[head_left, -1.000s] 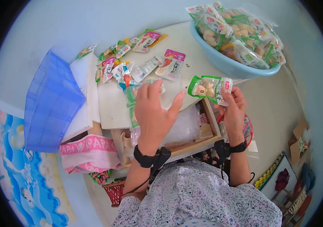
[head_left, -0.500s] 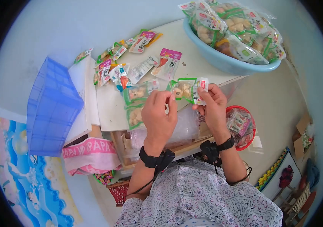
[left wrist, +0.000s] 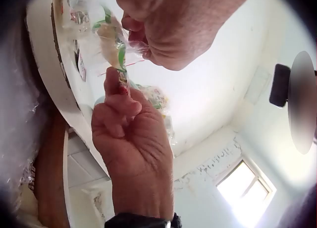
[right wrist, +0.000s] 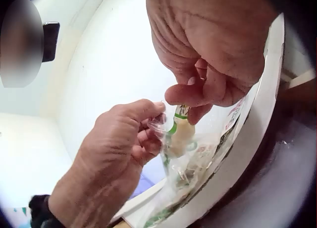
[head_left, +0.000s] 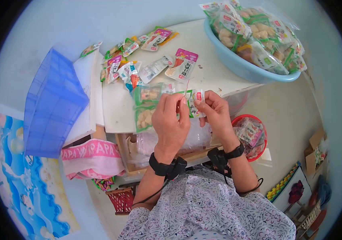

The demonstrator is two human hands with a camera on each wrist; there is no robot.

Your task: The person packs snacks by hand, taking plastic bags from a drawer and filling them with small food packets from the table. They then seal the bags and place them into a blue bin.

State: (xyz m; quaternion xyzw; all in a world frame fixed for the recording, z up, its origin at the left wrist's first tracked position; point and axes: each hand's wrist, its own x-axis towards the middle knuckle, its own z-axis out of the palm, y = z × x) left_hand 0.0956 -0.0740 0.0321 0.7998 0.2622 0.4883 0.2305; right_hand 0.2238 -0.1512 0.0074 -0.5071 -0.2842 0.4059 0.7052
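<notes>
My right hand [head_left: 217, 114] pinches the white printed end of a green-edged snack packet [head_left: 195, 108] with pale chunks inside. Close beside it, the left hand [head_left: 171, 124] pinches clear plastic film [left wrist: 136, 45], which has a thin red line like a zip bag's seal. In the right wrist view the film overlaps the packet [right wrist: 182, 134]. Two more green-edged packets [head_left: 143, 120] lie on the white tabletop [head_left: 117, 116] next to the left hand. Part of the held packet is hidden behind the left fingers in the head view.
A light blue basin [head_left: 239, 66] heaped with bagged snacks stands at the tabletop's right end. Several small packets [head_left: 155, 39] lie along the back. Below is an open drawer [head_left: 129, 160] of clear plastic. A red basket [head_left: 265, 140] sits right; a blue crate [head_left: 55, 104] stands left.
The right hand has brought the packet leftward to the left hand. The left hand, earlier spread over the tabletop, now pinches clear film at the packet.
</notes>
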